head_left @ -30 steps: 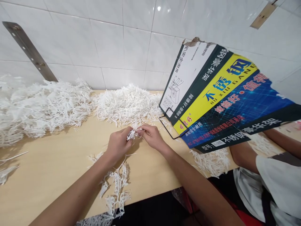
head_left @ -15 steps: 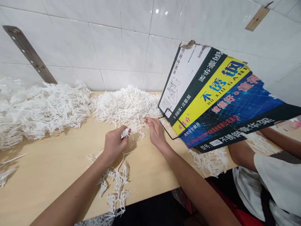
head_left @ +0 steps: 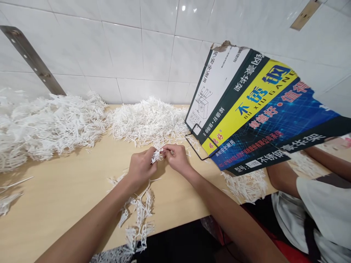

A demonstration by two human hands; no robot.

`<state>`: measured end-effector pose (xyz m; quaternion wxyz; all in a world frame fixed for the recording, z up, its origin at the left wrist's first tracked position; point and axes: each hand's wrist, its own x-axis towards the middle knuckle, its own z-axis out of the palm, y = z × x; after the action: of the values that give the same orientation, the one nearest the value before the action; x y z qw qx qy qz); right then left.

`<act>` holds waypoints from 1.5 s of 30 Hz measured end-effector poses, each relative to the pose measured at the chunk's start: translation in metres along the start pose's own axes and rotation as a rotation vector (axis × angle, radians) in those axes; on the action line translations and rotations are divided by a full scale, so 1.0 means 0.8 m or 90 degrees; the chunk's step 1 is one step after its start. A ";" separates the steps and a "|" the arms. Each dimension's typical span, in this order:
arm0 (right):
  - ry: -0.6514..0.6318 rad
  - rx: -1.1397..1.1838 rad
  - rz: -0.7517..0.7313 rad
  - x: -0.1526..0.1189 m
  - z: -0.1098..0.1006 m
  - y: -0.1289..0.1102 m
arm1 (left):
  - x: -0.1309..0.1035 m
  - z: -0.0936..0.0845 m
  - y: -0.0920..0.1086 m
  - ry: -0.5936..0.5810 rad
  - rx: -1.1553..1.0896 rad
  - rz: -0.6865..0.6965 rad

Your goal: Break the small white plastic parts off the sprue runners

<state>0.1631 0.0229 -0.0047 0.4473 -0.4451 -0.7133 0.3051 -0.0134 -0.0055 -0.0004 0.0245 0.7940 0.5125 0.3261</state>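
My left hand is closed around a small bunch of white branching plastic sprigs, whose thin tips poke out past the thumb. Against the right side of that bunch, my right hand pinches at the tips with thumb and fingers. Exactly what lies between those fingertips is too small to make out. Below my left wrist, a chain of joined white sprigs trails down the table to its front edge. Just beyond both hands lies a heap of loose white sprigs.
A larger white pile fills the table's left back. To the right, a printed cardboard sheet leans upright in a black wire stand. Behind it sits another person, whose sleeve shows near more white pieces. A tiled wall closes the back.
My right hand has come in from beside the heap to the bunch, its fingers now pinched. My left hand has shifted slightly right, still holding the bunch.
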 end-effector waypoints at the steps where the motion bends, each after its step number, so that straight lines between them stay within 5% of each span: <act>1: 0.032 -0.019 -0.013 -0.001 0.000 0.001 | 0.000 0.000 0.002 0.014 -0.002 0.011; 5: 0.178 0.033 0.068 0.005 -0.006 0.015 | -0.005 -0.008 0.004 0.130 -0.012 0.056; 8: 0.171 0.082 0.113 0.010 -0.012 0.024 | -0.010 -0.015 -0.003 0.214 -0.006 0.042; 13: 0.013 -0.091 -0.067 0.006 -0.009 0.011 | -0.007 -0.005 -0.013 0.085 -0.035 -0.028; 18: -0.082 -0.070 -0.170 0.002 -0.007 0.007 | 0.001 0.000 -0.006 0.011 -0.146 -0.094; 24: -0.038 -0.020 -0.119 0.002 -0.003 0.003 | 0.005 -0.010 0.006 -0.010 -0.248 -0.146; 33: 0.160 0.038 -0.068 -0.017 -0.002 0.000 | 0.000 -0.003 0.038 0.049 -0.446 -0.218; 39: 0.161 0.099 -0.044 -0.013 -0.002 0.001 | 0.003 0.009 0.046 0.063 -0.587 -0.305; 45: 0.037 0.117 -0.035 -0.002 -0.001 0.001 | 0.008 -0.007 0.039 0.007 -0.623 -0.386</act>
<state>0.1644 0.0220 -0.0053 0.5150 -0.3913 -0.6807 0.3439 0.0099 -0.0166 0.0188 0.4784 0.5064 0.5067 0.5078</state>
